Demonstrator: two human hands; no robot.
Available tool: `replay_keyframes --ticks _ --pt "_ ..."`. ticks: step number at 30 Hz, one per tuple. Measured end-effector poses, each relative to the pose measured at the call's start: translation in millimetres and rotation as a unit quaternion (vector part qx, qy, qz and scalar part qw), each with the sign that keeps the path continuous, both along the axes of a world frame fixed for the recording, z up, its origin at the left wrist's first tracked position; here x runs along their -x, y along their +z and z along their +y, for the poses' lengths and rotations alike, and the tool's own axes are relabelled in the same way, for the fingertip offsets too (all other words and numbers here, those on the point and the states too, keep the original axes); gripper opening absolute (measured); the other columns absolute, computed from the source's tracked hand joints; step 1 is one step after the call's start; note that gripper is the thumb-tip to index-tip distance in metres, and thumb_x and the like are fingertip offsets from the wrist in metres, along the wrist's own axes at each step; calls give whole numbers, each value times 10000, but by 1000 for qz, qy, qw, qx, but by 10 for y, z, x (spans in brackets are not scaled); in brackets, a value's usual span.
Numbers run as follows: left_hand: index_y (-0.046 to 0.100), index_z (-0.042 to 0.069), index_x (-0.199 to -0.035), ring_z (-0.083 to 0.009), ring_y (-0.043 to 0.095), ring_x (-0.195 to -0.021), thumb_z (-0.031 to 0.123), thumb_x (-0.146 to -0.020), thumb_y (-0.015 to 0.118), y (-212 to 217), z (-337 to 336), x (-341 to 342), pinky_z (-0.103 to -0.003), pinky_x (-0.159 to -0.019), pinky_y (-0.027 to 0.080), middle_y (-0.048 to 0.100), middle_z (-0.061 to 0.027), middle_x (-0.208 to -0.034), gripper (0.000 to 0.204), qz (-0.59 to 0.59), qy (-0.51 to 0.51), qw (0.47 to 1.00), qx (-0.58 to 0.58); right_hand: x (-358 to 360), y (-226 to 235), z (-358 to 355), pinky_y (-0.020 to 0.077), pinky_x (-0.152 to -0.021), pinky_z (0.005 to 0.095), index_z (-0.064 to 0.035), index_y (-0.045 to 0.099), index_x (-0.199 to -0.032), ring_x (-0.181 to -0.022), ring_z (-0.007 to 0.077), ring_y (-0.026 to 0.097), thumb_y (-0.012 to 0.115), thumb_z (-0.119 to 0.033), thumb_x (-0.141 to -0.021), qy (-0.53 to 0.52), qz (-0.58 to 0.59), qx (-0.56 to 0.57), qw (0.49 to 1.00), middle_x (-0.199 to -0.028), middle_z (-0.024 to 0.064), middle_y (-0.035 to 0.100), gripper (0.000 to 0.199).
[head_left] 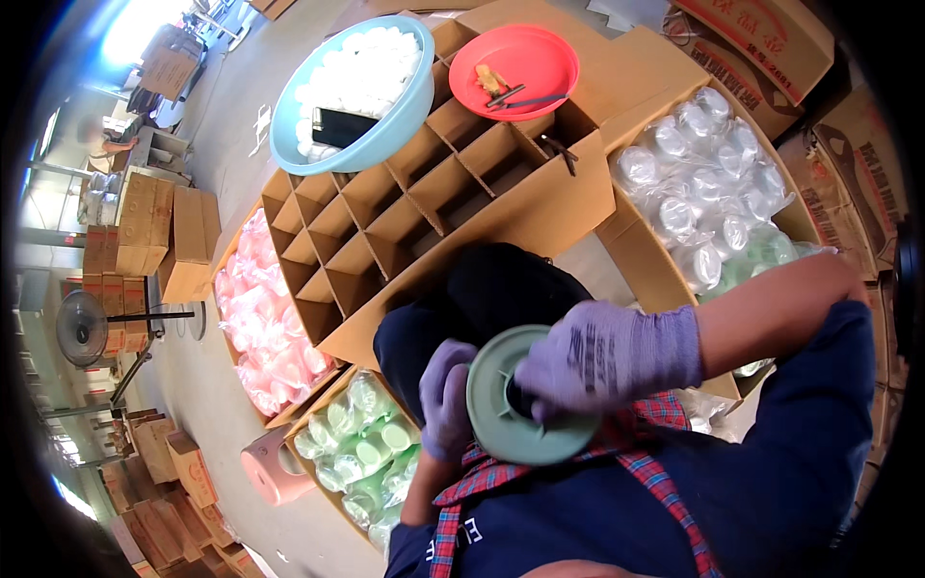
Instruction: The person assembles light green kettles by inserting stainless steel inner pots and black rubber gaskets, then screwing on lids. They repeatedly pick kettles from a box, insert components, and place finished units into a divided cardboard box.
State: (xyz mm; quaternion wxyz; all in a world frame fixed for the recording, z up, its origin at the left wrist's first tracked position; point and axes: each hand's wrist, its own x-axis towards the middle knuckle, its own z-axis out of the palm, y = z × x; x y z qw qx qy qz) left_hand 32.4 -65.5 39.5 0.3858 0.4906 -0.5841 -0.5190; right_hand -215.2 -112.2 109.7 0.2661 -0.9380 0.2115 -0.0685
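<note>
head view: two gloved hands, left hand [445, 397] and right hand [588, 356], both grip one green lid [501, 424].

packing warehouse | stacked cartons [145, 226] | divider box [405, 207] | bagged lids [708, 183]

Bright, even daylight fills the scene, strongest from a blown-out white opening [145, 24] at the upper left. Shadows are soft. Glare glints on plastic-wrapped items [699, 183] at the right. Fisheye distortion bends edges toward a black circular rim. The gloved right hand [602, 356] is slightly motion-blurred.
</note>
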Motion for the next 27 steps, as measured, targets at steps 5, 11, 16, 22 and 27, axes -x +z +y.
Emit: replay_keyframes --ticks 5,11,16,22,27 --pt "581 -38 -936 -337 617 -895 150 -896 645 122 406 -59 -390 -844 495 645 -202 -1016 203 -191 84 967 145 12 -162 -14 526 -553 441 -59 547 -1023 -683 349 694 557 -386 -980 -100 108 -80 986 -744 141 663 330" --pt "614 -61 -920 -214 632 -1037 284 -907 733 136 568 -205 -339 -923 487 651 -210 -1252 366 37 142 987 -68 190 -756 -1323 541 -574 412 -92 662 -799 -756 260 695 634 -303 -912 -272 -100 274 917 -809 115 697 240" --pt "643 -27 -853 -270 648 -1082 461 -819 800 176 126 -274 -383 -982 479 656 -251 -1259 514 49 103 992 -46 748 -1679 -2406 571 -867 473 -109 758 -1142 -1073 300 700 571 -193 -939 -473 352 62 805 -1204 130 723 289" --pt "518 15 -720 -230 630 -1040 380 -799 834 -204 -457 -519 -326 -862 500 638 -306 -1276 489 169 -160 963 -134 641 -684 -1331 526 -862 406 -38 674 -1031 -967 374 650 628 -217 -920 -335 -71 130 931 -1006 136 669 216" --pt "484 36 -694 -137 564 -954 369 -791 858 -364 -791 -278 -302 -784 497 646 -292 -1270 510 213 -342 891 -209 424 -118 3 570 -757 377 -110 647 -877 -897 240 651 682 -210 -732 36 -219 208 953 -1023 86 612 180"
